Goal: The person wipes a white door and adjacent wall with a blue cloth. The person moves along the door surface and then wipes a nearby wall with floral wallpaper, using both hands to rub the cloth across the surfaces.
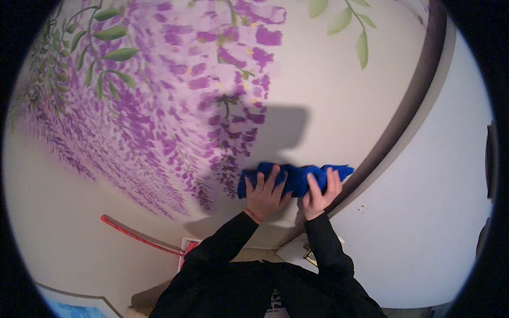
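Observation:
A crumpled blue cloth (296, 179) lies against a pale wall (338, 107) painted with purple hanging wisteria blossoms (222, 99). My left hand (265, 197) presses on the cloth's left half with its fingers spread. Over the right part of the same cloth, my right hand (323, 194) has its fingers bent into the fabric. One pointed end of the cloth sticks out past the right hand, close to a dark vertical trim strip (391, 135). The palms and the cloth's underside are hidden.
A large smooth white panel (413, 206) stands on the right. Low near my right forearm is a metal handle (309, 254). At lower left, a long red rod (139, 237) slants beside a white-edged red object (190, 246). A framed blue picture (75, 308) shows at the bottom left.

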Demonstrator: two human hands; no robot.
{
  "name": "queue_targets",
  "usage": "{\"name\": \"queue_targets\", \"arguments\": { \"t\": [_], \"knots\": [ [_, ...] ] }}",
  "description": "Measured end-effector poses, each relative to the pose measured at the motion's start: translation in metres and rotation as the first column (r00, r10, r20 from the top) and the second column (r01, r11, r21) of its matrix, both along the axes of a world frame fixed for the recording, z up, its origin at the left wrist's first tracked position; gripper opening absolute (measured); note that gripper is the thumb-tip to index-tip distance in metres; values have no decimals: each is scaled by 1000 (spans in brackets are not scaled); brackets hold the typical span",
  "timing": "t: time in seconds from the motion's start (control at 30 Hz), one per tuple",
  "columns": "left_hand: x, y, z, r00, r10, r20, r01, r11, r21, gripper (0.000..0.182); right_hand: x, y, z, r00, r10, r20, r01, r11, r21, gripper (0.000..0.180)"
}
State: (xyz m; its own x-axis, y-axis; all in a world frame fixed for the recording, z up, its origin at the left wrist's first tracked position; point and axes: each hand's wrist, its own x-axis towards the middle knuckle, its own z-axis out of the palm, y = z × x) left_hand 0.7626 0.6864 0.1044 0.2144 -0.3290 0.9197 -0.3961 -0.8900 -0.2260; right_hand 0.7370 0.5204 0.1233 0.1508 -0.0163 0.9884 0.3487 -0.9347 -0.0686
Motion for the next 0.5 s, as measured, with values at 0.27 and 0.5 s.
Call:
{"name": "queue_targets", "arguments": {
  "t": [0.27,0.5],
  "knots": [
    [-8,12,-143,825,-104,-556,309,906,288,39,-37,-4,-140,901,210,-378,-219,976,21,43],
    [-25,-36,-84,725,-543,-424,526,834,-169,47,-84,-16,-7,920,95,-381,-96,995,16,44]
  ]
}}
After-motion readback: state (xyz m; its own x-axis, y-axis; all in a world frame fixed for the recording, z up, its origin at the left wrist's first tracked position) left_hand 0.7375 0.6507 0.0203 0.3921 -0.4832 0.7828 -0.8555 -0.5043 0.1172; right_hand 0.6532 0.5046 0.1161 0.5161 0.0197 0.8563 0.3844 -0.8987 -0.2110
